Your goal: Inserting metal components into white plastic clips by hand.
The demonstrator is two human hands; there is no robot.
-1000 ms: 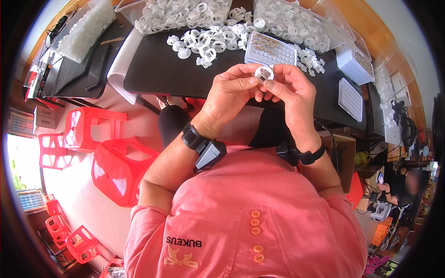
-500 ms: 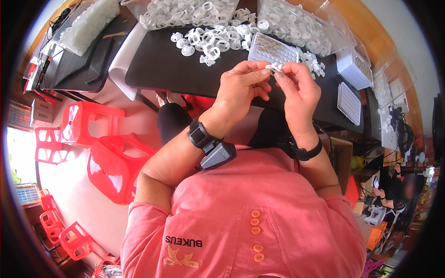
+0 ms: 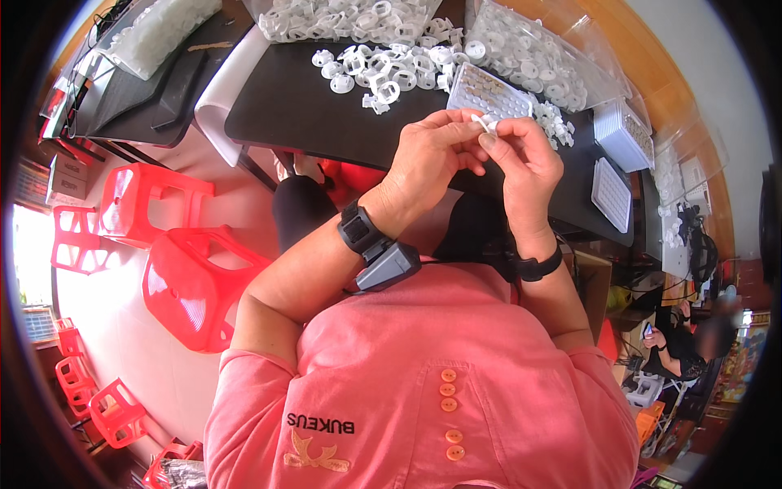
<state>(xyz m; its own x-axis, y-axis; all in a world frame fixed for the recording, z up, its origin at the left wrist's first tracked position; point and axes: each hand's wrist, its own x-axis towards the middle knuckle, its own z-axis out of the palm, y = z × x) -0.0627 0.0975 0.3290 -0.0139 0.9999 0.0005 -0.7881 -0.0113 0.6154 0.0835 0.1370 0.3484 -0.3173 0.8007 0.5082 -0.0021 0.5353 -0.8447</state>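
Observation:
Between the fingertips of both hands is a small white plastic part (image 3: 485,123), partly covered by the fingers. My left hand (image 3: 436,155) pinches it from the left, with its lower fingers curled. From the other side my right hand (image 3: 525,155) grips it between thumb and forefinger. Just beyond the hands lies a white tray (image 3: 521,106) with small brownish pieces in its far pockets. White plastic rings and caps (image 3: 379,69) are heaped loose on the black table (image 3: 309,106). Small white clips (image 3: 554,124) lie to the right of the tray.
Clear bins of white parts, a left bin (image 3: 342,24) and a right bin (image 3: 529,53), line the far side. At right are stacked trays (image 3: 623,134) and a single tray (image 3: 611,194). Red stools (image 3: 191,285) stand on the left floor. Another person (image 3: 692,346) is at far right.
The white part has turned between my fingers and now shows a thin, slanted edge. Both hands keep hold of it. The whole view has shifted slightly.

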